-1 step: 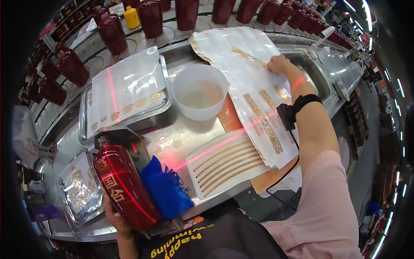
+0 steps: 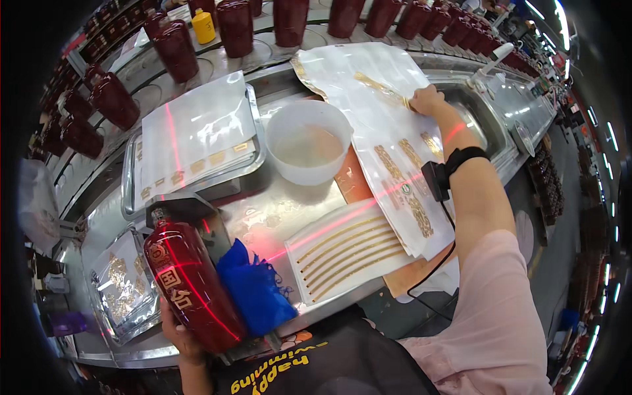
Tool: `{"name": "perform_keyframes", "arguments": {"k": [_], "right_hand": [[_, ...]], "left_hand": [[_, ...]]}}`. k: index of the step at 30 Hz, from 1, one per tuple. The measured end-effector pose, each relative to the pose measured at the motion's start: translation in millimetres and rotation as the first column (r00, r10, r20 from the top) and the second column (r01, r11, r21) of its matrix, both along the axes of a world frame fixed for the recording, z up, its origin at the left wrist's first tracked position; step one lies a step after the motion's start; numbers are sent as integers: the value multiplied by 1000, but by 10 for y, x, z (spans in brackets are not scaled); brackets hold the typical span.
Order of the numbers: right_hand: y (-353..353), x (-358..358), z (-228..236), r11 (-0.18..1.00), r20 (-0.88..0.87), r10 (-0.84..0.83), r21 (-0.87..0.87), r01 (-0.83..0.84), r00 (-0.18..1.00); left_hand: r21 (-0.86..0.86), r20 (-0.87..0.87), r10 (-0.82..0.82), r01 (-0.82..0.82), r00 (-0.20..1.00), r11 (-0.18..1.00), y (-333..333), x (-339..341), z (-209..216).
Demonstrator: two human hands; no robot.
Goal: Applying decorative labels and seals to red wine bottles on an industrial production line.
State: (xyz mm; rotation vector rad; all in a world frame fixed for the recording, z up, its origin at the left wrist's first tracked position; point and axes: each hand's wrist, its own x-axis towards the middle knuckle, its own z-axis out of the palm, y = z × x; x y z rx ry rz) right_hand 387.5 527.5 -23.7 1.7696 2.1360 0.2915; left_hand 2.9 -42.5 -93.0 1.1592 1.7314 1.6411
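A dark red glossy bottle (image 2: 191, 283) with gold characters leans on its side in a metal cradle at the lower left. My left hand (image 2: 181, 337) is closed around its lower left side, some fingers hidden behind it. At the upper right, my right hand (image 2: 428, 100) pinches the end of a gold decal strip (image 2: 378, 87) on a white decal sheet (image 2: 336, 69). The strip's other end lies against the sheet. Further gold decals (image 2: 416, 214) show lower on the stacked sheets. A blue cloth (image 2: 257, 289) lies against the bottle's right side.
A translucent plastic tub (image 2: 308, 172) of liquid stands mid-table. Left of it, a metal tray (image 2: 258, 122) holds white sheets. A sheet with curved gold strips (image 2: 352, 253) lies near the front edge. Red bottles (image 2: 235, 29) line the far conveyor, with a yellow bottle (image 2: 203, 27) among them.
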Motion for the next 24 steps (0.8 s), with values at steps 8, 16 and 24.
{"name": "perform_keyframes", "arguments": {"k": [8,16,24], "right_hand": [[-47,-96,-183,997,-120,52,56,-46,991],[-512,-118,251,972,-232,229,98,-212,945],[-1919,-828,1671,702,-261,712,279,-655,652]], "left_hand": [[-3,42,-24,24,999,1000,48,50,62],[-13,-46,-32,32,998,999,51,24,54],[-8,-348,-1,-2,937,1000,66,16,489]]}}
